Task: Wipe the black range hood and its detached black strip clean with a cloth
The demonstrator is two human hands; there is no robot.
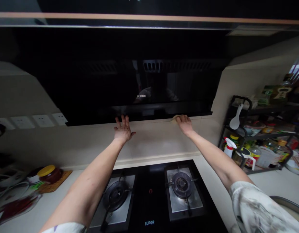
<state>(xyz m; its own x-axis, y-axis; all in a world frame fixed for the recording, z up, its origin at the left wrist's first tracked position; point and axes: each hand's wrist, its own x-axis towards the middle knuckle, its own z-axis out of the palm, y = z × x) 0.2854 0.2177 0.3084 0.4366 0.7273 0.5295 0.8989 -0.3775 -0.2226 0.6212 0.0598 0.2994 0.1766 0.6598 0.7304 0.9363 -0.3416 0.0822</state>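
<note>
Both my arms reach over a black gas hob (151, 194) toward the tiled wall (151, 142). My left hand (123, 128) is flat on the wall, fingers spread, just under the lower edge of a black range hood (139, 84). My right hand (184, 124) presses a yellowish cloth (176, 118) against the wall right below the hood's lower edge. The cloth is mostly hidden under my fingers.
Two burners (116, 195) (181, 184) sit below my arms. A rack (261, 136) of bottles, bowls and a white spoon stands at the right. A yellow-lidded jar (49, 173) on a mat and cables lie at the left. Wall sockets (42, 120) line the left wall.
</note>
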